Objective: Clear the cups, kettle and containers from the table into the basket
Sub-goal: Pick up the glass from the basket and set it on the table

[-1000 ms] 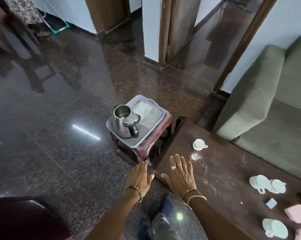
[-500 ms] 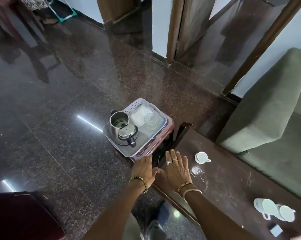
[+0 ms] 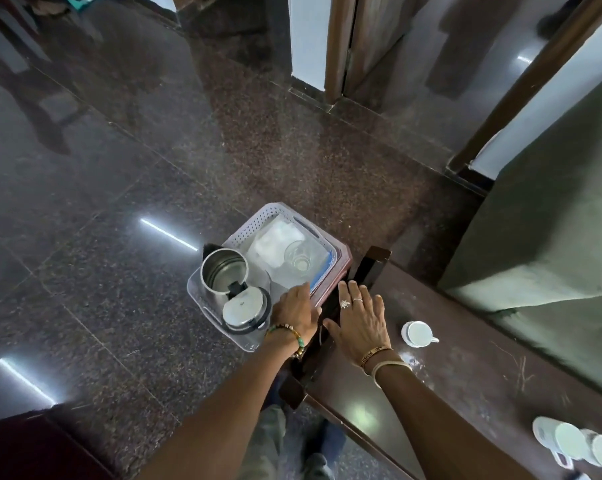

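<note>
Both my grips are released, fingers straight. My left grip [image 3: 296, 310] lies at the near edge of the grey plastic basket with holes [image 3: 254, 220]. The shiny steel kettle [image 3: 223, 275] stands inside, just left of it. My right grip [image 3: 360, 323] lies flat on the dark brown wooden counter [image 3: 466, 375], with a small white cup [image 3: 416, 333] near its right.

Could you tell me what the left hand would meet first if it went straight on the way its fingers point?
Probably the glass in the basket, which lies just ahead of the left hand, though depth is unclear.
</note>
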Available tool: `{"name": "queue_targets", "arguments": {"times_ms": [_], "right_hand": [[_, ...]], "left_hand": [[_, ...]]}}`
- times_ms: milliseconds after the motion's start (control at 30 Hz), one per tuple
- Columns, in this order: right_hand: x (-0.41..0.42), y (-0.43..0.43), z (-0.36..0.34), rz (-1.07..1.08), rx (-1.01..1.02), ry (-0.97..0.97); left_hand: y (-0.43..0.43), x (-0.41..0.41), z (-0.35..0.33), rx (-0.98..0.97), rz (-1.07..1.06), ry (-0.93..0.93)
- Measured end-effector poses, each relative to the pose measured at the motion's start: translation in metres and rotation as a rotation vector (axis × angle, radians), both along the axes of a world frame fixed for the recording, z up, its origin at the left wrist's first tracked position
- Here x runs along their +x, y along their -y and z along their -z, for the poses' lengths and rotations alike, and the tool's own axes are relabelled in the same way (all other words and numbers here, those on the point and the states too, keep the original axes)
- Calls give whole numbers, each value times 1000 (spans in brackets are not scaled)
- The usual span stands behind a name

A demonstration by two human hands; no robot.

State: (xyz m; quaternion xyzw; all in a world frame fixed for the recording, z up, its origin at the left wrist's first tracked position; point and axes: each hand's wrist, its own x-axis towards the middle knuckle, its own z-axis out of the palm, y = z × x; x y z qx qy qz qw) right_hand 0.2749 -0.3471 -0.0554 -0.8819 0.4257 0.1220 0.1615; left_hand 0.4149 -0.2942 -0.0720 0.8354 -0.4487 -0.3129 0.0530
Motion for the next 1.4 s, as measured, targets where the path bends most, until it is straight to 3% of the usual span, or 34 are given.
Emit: {"name": "queue_targets", "arguments": {"times_ms": [200, 500, 967, 1067, 1400], "right_hand": [[43, 31, 34, 52, 41, -3], [89, 64, 74, 71, 88, -39], [131, 88, 96, -48, 91, -61], [136, 90, 100, -32, 133, -21], [136, 88, 91, 31, 148, 23]], "left_hand": [[23, 24, 33, 44, 71, 14], [41, 46, 52, -2, -3, 0], [64, 78, 58, 110, -154, -128], [72, 82, 64, 191, -164, -164], [79, 89, 59, 202, -194, -189]]}}
